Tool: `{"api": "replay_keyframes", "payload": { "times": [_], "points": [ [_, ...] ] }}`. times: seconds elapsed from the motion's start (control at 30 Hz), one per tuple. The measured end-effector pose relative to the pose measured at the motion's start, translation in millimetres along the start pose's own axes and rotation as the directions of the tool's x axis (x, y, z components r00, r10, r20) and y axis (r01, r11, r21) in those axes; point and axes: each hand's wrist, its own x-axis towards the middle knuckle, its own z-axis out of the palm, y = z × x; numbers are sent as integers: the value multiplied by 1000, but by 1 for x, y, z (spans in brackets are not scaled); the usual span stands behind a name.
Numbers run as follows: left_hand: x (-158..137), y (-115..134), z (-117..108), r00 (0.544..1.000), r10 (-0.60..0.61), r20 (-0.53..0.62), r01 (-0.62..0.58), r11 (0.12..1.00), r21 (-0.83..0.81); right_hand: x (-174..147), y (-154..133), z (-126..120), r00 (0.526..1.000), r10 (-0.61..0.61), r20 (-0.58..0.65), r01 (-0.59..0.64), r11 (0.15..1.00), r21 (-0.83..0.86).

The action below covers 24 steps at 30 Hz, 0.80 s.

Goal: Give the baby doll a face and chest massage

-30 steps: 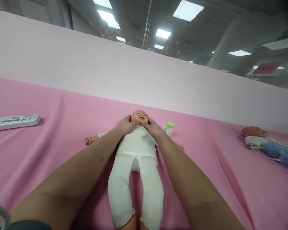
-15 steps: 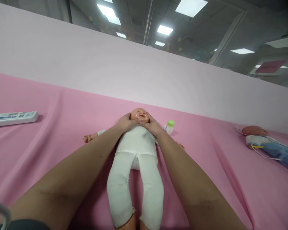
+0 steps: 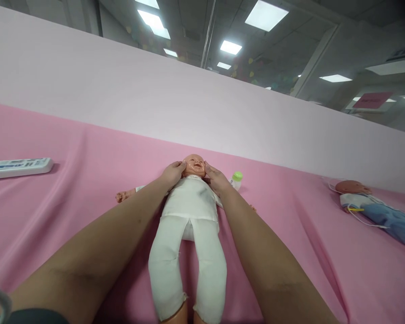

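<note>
Doll (image 3: 191, 202) lies face up on pink cloth (image 3: 87, 180), its long axis running toward the white panel (image 3: 202, 108), head at that end, legs nearest the camera. Left hand (image 3: 173, 174) and right hand (image 3: 218, 177), partly curled, hold the head between them. Half a second ago the thumbs lay over the chin; now they sit apart at the cheeks.

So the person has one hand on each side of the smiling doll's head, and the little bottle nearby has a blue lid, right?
Almost! The lid on the little bottle is light green, not blue; the head view shows it. The left hand and right hand are at either side of the doll's head.
</note>
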Motion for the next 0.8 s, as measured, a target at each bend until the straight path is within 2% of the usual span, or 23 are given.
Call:
{"api": "replay_keyframes", "payload": {
  "times": [0.13, 0.33, 0.47, 0.8],
  "points": [
    [6, -5, 0, 999, 20, -28, -18, 997, 71, 5, 3, -1, 999, 52, 0, -52, 994, 96],
    [12, -12, -1, 997, 55, -54, -48, 992, 116, 12, 13, -3, 995, 54, -79, -47, 995, 91],
    [11, -10, -2, 997, 61, -54, -52, 985, 165, 15, 17, -3, 996, 48, -79, -42, 996, 76],
    [8, -5, -2, 999, 18, -35, -14, 993, 120, 18, 21, -5, 997, 6, -72, 0, 996, 88]
  ]
}}
